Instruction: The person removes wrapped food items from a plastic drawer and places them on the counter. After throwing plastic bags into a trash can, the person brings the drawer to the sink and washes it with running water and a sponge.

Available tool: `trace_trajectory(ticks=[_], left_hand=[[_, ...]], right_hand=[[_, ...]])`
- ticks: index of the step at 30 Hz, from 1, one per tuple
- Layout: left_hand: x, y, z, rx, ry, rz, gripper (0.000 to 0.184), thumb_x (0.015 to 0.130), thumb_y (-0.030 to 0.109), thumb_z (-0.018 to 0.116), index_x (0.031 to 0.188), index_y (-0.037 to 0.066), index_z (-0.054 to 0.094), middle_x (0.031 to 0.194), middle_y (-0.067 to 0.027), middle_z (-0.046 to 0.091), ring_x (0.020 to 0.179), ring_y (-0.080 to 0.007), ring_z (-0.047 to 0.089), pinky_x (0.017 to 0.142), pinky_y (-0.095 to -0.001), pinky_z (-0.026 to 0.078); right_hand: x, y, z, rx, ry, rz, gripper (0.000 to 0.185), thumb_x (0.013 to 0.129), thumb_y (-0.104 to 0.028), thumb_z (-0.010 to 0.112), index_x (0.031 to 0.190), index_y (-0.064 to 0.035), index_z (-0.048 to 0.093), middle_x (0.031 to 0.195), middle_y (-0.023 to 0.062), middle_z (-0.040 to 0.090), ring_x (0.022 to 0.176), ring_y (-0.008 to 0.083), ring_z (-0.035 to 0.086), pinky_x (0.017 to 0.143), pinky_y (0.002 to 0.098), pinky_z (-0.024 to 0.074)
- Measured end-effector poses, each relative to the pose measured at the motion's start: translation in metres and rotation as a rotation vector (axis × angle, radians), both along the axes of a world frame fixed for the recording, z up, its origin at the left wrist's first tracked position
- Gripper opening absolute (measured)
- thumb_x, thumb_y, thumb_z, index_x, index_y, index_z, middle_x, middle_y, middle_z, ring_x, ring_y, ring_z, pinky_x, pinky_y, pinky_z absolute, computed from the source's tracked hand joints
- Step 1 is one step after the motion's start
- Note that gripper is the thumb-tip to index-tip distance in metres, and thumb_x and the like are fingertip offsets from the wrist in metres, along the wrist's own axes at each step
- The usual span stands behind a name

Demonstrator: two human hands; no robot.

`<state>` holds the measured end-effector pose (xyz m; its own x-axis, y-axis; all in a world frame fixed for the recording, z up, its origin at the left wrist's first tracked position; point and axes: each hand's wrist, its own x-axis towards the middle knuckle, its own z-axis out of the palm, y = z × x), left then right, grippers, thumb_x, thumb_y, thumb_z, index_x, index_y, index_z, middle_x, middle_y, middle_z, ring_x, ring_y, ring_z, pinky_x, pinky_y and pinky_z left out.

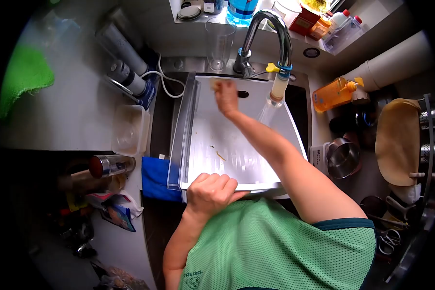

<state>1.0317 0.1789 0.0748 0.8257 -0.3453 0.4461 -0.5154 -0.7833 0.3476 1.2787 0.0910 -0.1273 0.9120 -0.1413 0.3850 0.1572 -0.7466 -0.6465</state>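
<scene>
A large white fridge drawer (203,126) with a clear panel (184,128) along its left side lies tilted across the sink. My left hand (210,193) is closed over its near rim. Toward the far left corner, my right hand (226,99) is closed on a small pale-yellow sponge (214,85), pressed near the drawer's inner surface; both are blurred. A thin yellowish scrap (221,155) and a few dark specks lie inside. Water runs from the tap (277,92) into the drawer's right side.
A clear tall jug (219,46) stands behind the drawer. To the right are an orange soap bottle (331,95) and a metal pot (343,158). At left sit a plastic container (129,129), a blue cloth (157,179) and a green cloth (28,77).
</scene>
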Motion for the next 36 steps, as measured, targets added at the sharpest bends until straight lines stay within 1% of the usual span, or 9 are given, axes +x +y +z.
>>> trace_trajectory(ticks=[2,9,14,19,22,26,28,31,36], left_hand=[[-0.003,0.000,-0.001,0.014,0.002,0.002,0.046,0.063,0.047,0.067,0.050,0.012,0.040,0.046,0.0016,0.036,0.042,-0.0145,0.041,0.043,-0.0274,0.031],[-0.007,0.002,0.001,0.034,0.042,0.021,0.042,0.070,0.047,0.059,0.051,0.014,0.042,0.048,0.0024,0.039,0.043,-0.0125,0.043,0.043,-0.0250,0.030],[-0.005,0.000,-0.004,0.019,0.005,0.020,0.046,0.069,0.050,0.060,0.049,0.013,0.039,0.046,0.0019,0.036,0.041,-0.0130,0.041,0.042,-0.0256,0.029],[-0.005,-0.001,-0.003,-0.019,-0.006,0.046,0.051,0.069,0.052,0.061,0.047,0.013,0.037,0.044,0.0012,0.034,0.039,-0.0138,0.039,0.041,-0.0263,0.027],[-0.006,-0.002,-0.004,-0.026,-0.006,0.048,0.051,0.070,0.052,0.060,0.047,0.012,0.037,0.044,0.0010,0.034,0.040,-0.0140,0.039,0.041,-0.0263,0.028],[-0.005,-0.003,-0.004,-0.013,-0.009,0.046,0.051,0.071,0.052,0.059,0.047,0.012,0.037,0.044,0.0009,0.034,0.040,-0.0138,0.039,0.041,-0.0262,0.028],[-0.005,-0.002,-0.005,-0.018,-0.019,0.046,0.052,0.071,0.053,0.059,0.047,0.012,0.037,0.044,0.0010,0.033,0.039,-0.0136,0.038,0.041,-0.0262,0.028],[-0.005,0.000,-0.002,0.027,0.002,0.026,0.047,0.077,0.050,0.053,0.050,0.013,0.040,0.046,0.0020,0.037,0.041,-0.0122,0.040,0.042,-0.0251,0.028],[-0.006,0.000,-0.001,0.043,0.019,0.020,0.047,0.076,0.050,0.054,0.050,0.013,0.040,0.046,0.0022,0.035,0.040,-0.0120,0.038,0.042,-0.0248,0.028]], right_hand=[[-0.013,0.013,0.016,-0.158,0.014,0.387,0.018,0.072,-0.005,0.056,0.089,-0.0095,0.053,0.092,0.0107,0.049,0.089,0.0313,0.050,0.074,0.0393,0.0449],[-0.010,-0.029,0.010,-0.192,-0.007,0.080,0.014,0.072,-0.012,0.058,0.087,-0.0132,0.057,0.089,0.0075,0.052,0.085,0.0279,0.052,0.068,0.0404,0.0462],[-0.010,0.016,-0.004,-0.107,0.052,0.317,0.016,0.073,-0.017,0.060,0.088,-0.0106,0.060,0.088,0.0102,0.055,0.081,0.0302,0.056,0.069,0.0409,0.0456],[-0.025,0.005,-0.063,-0.670,0.660,0.400,0.021,0.077,-0.025,0.055,0.091,-0.0121,0.064,0.098,0.0122,0.058,0.086,0.0319,0.058,0.074,0.0391,0.0468],[-0.018,-0.040,-0.034,-0.544,0.798,0.458,0.021,0.078,-0.024,0.054,0.092,-0.0120,0.064,0.103,0.0135,0.058,0.091,0.0325,0.057,0.078,0.0389,0.0465],[-0.042,-0.063,-0.045,-0.552,0.662,0.463,0.021,0.078,-0.024,0.053,0.090,-0.0110,0.064,0.100,0.0147,0.058,0.093,0.0325,0.056,0.078,0.0393,0.0461],[-0.055,-0.076,-0.039,-0.457,0.376,0.793,0.021,0.077,-0.022,0.053,0.090,-0.0092,0.064,0.099,0.0154,0.058,0.094,0.0341,0.055,0.079,0.0396,0.0455],[-0.033,-0.096,-0.053,-0.618,0.576,0.501,0.020,0.075,-0.019,0.053,0.090,-0.0106,0.063,0.099,0.0147,0.059,0.093,0.0338,0.055,0.080,0.0399,0.0447],[-0.051,-0.025,-0.064,-0.455,0.553,0.701,0.019,0.076,-0.013,0.053,0.094,-0.0116,0.062,0.103,0.0133,0.056,0.096,0.0330,0.050,0.085,0.0401,0.0417]])
